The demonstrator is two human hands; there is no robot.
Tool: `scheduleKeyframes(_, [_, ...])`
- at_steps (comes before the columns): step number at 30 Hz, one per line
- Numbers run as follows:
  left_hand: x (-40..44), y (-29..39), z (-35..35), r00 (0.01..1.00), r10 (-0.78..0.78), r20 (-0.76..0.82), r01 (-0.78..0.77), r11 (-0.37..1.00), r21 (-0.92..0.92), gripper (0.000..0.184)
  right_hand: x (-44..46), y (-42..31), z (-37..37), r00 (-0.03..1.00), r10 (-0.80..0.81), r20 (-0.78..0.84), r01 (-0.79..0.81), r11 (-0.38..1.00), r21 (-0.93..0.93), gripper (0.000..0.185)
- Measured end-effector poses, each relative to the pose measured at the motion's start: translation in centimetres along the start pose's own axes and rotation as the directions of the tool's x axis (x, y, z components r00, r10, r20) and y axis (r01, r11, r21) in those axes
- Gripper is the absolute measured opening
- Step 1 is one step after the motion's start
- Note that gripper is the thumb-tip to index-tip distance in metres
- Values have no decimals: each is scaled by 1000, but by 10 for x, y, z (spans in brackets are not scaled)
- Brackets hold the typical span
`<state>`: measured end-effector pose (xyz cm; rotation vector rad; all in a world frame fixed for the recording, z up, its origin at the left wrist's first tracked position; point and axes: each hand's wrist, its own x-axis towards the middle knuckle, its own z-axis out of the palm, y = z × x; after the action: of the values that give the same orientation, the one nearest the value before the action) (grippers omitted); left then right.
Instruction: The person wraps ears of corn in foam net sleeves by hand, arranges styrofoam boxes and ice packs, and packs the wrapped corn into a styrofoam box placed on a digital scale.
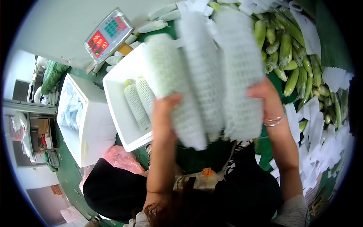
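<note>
Three long pale-green vegetables in white foam net sleeves are pressed side by side between my hands, blurred by motion. My left hand point(166, 108) grips the outer side of the left sleeved vegetable point(172, 81). Against the right sleeved vegetable point(242, 72), my right hand point(264, 98) closes with its thumb in front; bangles circle that wrist. The middle sleeved vegetable point(204, 75) is squeezed between the other two. Left of them stands a white foam box point(117, 75), which they partly cover. Inside it lie two netted vegetables point(136, 106), side by side.
A second foam box point(94, 128) holds light-blue packs. Behind stands a scale display point(107, 36) with red digits. Unsleeved green vegetables point(285, 53) are heaped at right, above loose white sleeves point(317, 147). More netted vegetables point(153, 26) lie at the back. Pink plastic point(123, 159) touches the floor.
</note>
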<state>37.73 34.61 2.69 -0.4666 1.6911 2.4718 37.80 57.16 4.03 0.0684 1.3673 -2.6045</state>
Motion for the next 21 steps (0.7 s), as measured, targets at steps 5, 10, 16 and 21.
scheduleKeyframes(5, [20,72,-81,982,136,-128,-152,979,-133,55,90,51,122,955,57,291,17,969,-246,43])
scheduleKeyframes(10, [93,54,-173,958,21,-285,21,989,144,51,179,139,155,898,398,188,-320,884,-341,34])
scheduleKeyframes(16, [122,38,-178,920,284,-269,-36,747,664,59,174,164,164,989,-13,145,146,123,-982,72])
scheduleKeyframes(21, [115,42,-180,411,781,470,-308,-366,878,58,93,149,118,552,-413,724,712,-219,-668,39])
